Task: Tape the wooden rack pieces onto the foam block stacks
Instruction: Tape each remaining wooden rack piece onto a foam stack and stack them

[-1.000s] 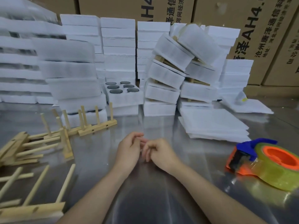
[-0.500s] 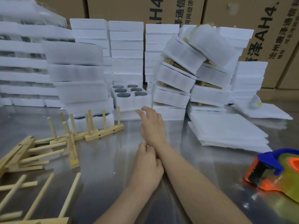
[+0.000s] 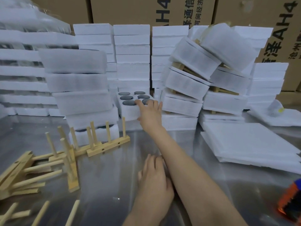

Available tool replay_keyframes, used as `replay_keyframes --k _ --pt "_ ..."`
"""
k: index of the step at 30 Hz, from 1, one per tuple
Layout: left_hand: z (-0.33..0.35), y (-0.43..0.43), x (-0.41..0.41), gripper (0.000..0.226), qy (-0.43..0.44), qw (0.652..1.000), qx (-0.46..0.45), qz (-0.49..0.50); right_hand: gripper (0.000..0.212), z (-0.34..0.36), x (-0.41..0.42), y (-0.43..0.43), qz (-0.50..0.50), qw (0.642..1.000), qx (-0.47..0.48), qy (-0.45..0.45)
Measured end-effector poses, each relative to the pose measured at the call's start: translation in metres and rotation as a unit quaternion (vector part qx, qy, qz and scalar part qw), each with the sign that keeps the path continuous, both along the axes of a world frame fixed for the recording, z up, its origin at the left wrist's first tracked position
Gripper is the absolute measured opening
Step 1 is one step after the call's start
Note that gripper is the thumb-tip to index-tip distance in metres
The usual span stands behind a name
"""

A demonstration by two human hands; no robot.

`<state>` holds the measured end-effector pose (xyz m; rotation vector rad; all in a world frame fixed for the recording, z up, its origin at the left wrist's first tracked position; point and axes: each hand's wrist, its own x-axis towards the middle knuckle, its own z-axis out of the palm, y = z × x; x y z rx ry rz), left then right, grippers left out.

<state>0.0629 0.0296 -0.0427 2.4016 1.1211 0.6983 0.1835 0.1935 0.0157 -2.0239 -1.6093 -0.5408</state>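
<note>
My right hand (image 3: 149, 114) reaches far across the metal table (image 3: 114, 185) and grips the near right corner of a white foam block (image 3: 128, 110) with several dark round holes in its top. Fingers lie over the top edge and the thumb curls under the front. My left hand (image 3: 154, 181) rests flat and relaxed on the table close to me, holding nothing. Wooden rack pieces with upright pegs (image 3: 104, 142) stand left of the reaching arm. More rack pieces (image 3: 32, 175) lie tumbled at the left edge.
Tall stacks of white foam blocks (image 3: 132, 59) line the back, some leaning (image 3: 202, 70) at the right. Flat foam sheets (image 3: 249, 144) lie on the right. A tape dispenser (image 3: 291, 203), orange and blue, shows at the lower right edge. Cardboard boxes (image 3: 146, 10) stand behind.
My right hand has left the left hand and stretched forward to take hold of the holed foam block. My left hand has stayed near me and flattened on the table.
</note>
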Motion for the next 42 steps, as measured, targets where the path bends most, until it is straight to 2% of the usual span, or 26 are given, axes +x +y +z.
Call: replay_keyframes --k 6,11,13,16,19,21,22,24,25,26,28,29,30,32,34,36,39,42 --pt "-0.002 0.006 -0.004 0.051 -0.087 0.996 -0.004 0.009 0.062 0.03 -0.021 -0.036 0.009 0.999 0.032 0.041" --pt "0.004 0.008 -0.007 0.061 -0.23 0.968 -0.086 0.046 0.063 0.031 -0.037 -0.122 -0.013 0.999 0.024 0.034" --pt "0.006 0.013 -0.009 0.054 -0.318 0.933 -0.14 0.092 0.062 0.029 -0.041 -0.164 0.004 0.999 0.036 0.015" --pt "0.008 0.016 -0.016 0.039 -0.457 0.844 -0.228 0.164 0.064 0.017 -0.048 -0.219 0.026 0.995 0.074 -0.058" --pt "0.013 0.013 -0.022 0.036 -0.543 0.768 -0.302 0.152 0.064 -0.003 -0.042 -0.259 0.076 0.987 0.1 -0.101" --pt "0.021 0.011 -0.025 0.03 -0.598 0.708 -0.357 0.117 0.06 -0.012 -0.03 -0.277 0.117 0.986 0.052 -0.107" --pt "0.025 0.011 -0.027 0.025 -0.605 0.697 -0.37 0.107 0.057 -0.014 -0.024 -0.283 0.136 0.982 -0.011 -0.128" --pt "0.027 0.009 -0.03 0.027 -0.574 0.716 -0.392 0.068 0.047 -0.017 -0.008 -0.286 0.194 0.967 -0.112 -0.12" --pt "0.024 0.007 -0.03 0.032 -0.546 0.736 -0.397 0.043 0.041 -0.018 -0.001 -0.285 0.226 0.966 -0.117 -0.055" --pt "0.022 0.004 -0.029 0.035 -0.515 0.764 -0.387 0.028 0.037 -0.018 0.003 -0.283 0.249 0.964 -0.081 0.036" --pt "0.02 0.0 -0.027 0.033 -0.47 0.81 -0.35 0.019 0.032 -0.018 0.012 -0.277 0.225 0.956 0.087 0.168" --pt "0.019 0.0 -0.027 0.032 -0.461 0.817 -0.346 0.016 0.029 -0.021 0.02 -0.273 0.167 0.958 0.154 0.176" --pt "0.021 0.0 -0.027 0.033 -0.453 0.82 -0.35 0.012 0.032 -0.024 0.029 -0.269 0.085 0.968 0.177 0.155" --pt "0.023 0.001 -0.029 0.038 -0.441 0.818 -0.37 0.001 0.055 -0.03 0.05 -0.266 -0.062 0.99 0.092 0.083" --pt "0.025 0.0 -0.033 0.05 -0.424 0.818 -0.388 -0.021 0.065 -0.035 0.07 -0.265 -0.147 0.988 -0.006 0.046" --pt "0.027 -0.001 -0.036 0.064 -0.396 0.832 -0.385 -0.045 0.055 -0.04 0.08 -0.263 -0.172 0.983 -0.036 0.057" --pt "0.026 0.002 -0.039 0.081 -0.344 0.857 -0.376 -0.074 0.037 -0.045 0.086 -0.259 -0.153 0.986 0.019 0.064" --pt "0.026 0.003 -0.037 0.098 -0.333 0.845 -0.412 -0.078 0.026 -0.047 0.09 -0.258 -0.139 0.985 0.086 0.061"
